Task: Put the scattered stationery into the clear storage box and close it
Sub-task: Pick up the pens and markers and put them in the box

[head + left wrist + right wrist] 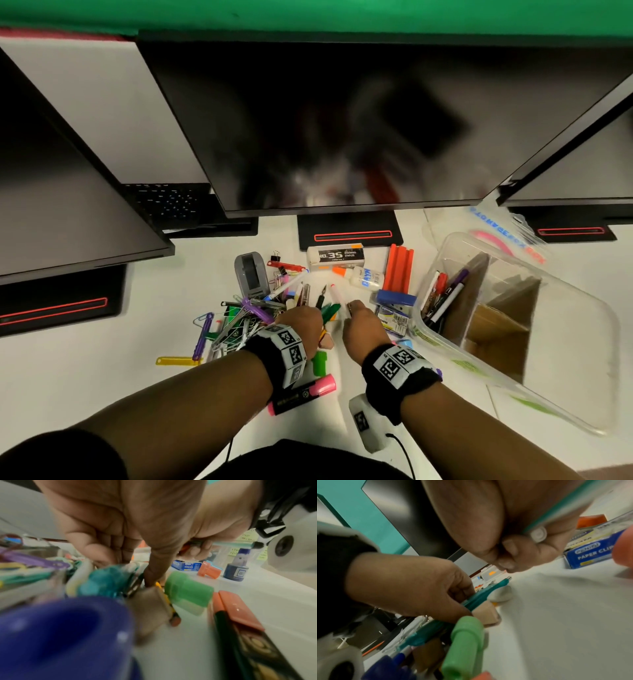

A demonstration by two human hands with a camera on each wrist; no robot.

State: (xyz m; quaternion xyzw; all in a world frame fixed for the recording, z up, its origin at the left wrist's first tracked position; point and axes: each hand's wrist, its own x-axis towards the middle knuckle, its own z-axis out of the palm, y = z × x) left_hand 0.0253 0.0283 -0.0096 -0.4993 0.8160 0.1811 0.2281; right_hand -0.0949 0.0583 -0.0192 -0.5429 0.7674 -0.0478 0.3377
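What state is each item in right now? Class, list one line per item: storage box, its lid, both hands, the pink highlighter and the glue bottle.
clear storage box: open, pens standing in its left compartment
lid: off, lying behind the box
left hand: gripping teal pens in the pile
right hand: curled around a pen
pink highlighter: capped, lying on the desk
glue bottle: capped, lying on its side

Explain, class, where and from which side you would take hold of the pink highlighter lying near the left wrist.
Judging by its pose, grip the pink highlighter across the middle of its black barrel, coming from above. It lies flat on the table, long and slim, its pink cap pointing right. The left hand hovers just beyond it, so approach from the near side.
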